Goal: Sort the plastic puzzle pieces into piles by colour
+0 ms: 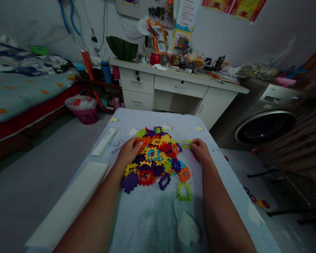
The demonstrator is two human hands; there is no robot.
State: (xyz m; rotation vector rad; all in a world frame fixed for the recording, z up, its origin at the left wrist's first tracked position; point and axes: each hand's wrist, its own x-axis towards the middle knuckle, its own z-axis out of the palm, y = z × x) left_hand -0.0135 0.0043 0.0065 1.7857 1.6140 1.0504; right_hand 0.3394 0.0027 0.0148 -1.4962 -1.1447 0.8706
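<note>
A heap of interlocking plastic building pieces [158, 154] in several colours lies on the covered table. At the heap's left side is my left hand [128, 153], fingers curled in beside an orange piece [145, 141]; what they hold is hidden. To the right of the heap, my right hand [200, 151] pinches a lime green frame-shaped building piece [186, 144] between thumb and fingers. Another lime green frame [184, 192] lies flat at the near right. A purple gear-edged piece [130, 182] rests at the heap's near left edge, close to my left forearm.
A long white box [71, 203] and a smaller white box [103, 142] lie along the table's left side. Beyond stands a white desk [137, 82] with clutter on top. A washing machine [263, 116] is at right, a pink bin [83, 110] at left, a chair [297, 186] at lower right.
</note>
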